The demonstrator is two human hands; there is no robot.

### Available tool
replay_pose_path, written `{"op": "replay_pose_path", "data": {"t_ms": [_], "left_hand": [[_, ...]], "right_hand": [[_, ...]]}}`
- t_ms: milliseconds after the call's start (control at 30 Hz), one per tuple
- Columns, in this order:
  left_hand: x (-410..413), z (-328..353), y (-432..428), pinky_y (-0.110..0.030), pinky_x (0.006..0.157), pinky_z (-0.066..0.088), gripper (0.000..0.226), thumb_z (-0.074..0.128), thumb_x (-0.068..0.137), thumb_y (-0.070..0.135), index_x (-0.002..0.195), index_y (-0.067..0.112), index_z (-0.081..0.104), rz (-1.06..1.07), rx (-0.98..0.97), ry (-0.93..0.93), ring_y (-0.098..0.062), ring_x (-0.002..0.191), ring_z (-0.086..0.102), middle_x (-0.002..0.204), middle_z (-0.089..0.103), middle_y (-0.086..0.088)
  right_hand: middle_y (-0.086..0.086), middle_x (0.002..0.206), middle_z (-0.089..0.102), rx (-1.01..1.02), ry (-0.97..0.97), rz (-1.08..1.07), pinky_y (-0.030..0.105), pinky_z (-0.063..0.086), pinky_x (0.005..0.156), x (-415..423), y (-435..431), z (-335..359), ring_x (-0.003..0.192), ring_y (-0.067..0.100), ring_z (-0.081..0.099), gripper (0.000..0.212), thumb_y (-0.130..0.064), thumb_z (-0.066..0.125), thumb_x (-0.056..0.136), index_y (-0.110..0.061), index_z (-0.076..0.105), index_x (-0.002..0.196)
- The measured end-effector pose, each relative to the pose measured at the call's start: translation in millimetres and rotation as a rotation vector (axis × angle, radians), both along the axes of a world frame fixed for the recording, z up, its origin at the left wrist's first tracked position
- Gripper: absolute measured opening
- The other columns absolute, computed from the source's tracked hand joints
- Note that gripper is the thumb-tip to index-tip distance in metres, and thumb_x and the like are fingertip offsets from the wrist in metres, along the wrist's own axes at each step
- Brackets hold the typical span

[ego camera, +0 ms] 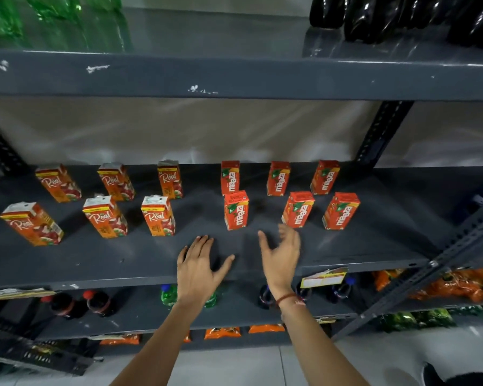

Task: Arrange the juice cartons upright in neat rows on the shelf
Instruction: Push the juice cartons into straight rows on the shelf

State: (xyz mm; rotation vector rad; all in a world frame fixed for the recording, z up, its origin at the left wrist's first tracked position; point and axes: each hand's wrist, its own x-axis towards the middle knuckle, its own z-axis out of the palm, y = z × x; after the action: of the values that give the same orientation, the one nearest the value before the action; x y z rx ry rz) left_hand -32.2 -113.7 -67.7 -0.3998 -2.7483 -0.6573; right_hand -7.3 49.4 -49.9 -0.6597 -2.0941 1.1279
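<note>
A: Where are the cartons on my feed?

B: All upright on the grey shelf (95, 260). Six Real cartons (158, 215) on the left, two rows of three; six Maaza cartons (236, 210) on the right, likewise.

A: And my hands?

B: Both empty, fingers spread. My left hand (197, 267) sits palm-down over the shelf's front edge. My right hand (280, 259) is slightly blurred, open with the thumb out, just in front of a front-row Maaza carton (297, 209), not touching it.

A: Below?

B: Bottles (98, 302) on the lower shelf.
</note>
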Motion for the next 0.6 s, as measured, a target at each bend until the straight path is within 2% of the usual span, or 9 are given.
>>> {"op": "replay_pose_path", "data": {"t_ms": [100,200,267,433,600], "left_hand": [[-6,11,34,-0.048,0.091,0.041,0.069,0.055,0.080,0.062,0.122,0.007,0.056,0.150,0.134,-0.068,-0.032,0.110,0.055,0.114,0.064,-0.014],[-13,23,75,-0.050,0.091,0.037,0.077,0.063,0.073,0.061,0.124,0.005,0.051,0.257,0.278,-0.186,-0.035,0.111,0.050,0.117,0.060,-0.016],[-19,28,95,-0.050,0.092,0.035,0.079,0.070,0.067,0.060,0.119,0.003,0.050,0.354,0.363,-0.233,-0.036,0.110,0.047,0.117,0.059,-0.017],[-34,28,105,-0.050,0.090,0.033,0.064,0.077,0.063,0.046,0.104,0.004,0.053,0.496,0.387,-0.231,-0.038,0.103,0.048,0.105,0.062,-0.017],[-37,23,94,-0.049,0.085,0.036,0.053,0.077,0.061,0.037,0.094,0.002,0.056,0.485,0.365,-0.180,-0.039,0.096,0.051,0.095,0.065,-0.018]], "right_hand": [[0.015,0.112,0.051,-0.038,-0.044,-0.126,0.032,0.042,0.087,2,35,6,0.108,0.032,0.051,0.057,-0.030,0.077,0.074,-0.003,0.050,0.116],[0.021,0.127,0.044,-0.059,-0.164,-0.097,0.042,0.039,0.100,-12,59,15,0.123,0.035,0.040,0.081,-0.029,0.081,0.069,0.002,0.038,0.130],[0.023,0.129,0.044,-0.059,-0.209,-0.063,0.044,0.036,0.105,-21,67,15,0.125,0.037,0.038,0.086,-0.028,0.083,0.067,0.003,0.036,0.132],[0.023,0.111,0.057,-0.001,-0.242,-0.095,0.041,0.039,0.097,-35,68,8,0.108,0.038,0.050,0.055,-0.023,0.079,0.069,0.004,0.049,0.106],[0.021,0.108,0.058,0.037,-0.231,-0.097,0.041,0.041,0.096,-35,60,5,0.105,0.035,0.051,0.054,-0.025,0.079,0.068,0.002,0.050,0.104]]}}
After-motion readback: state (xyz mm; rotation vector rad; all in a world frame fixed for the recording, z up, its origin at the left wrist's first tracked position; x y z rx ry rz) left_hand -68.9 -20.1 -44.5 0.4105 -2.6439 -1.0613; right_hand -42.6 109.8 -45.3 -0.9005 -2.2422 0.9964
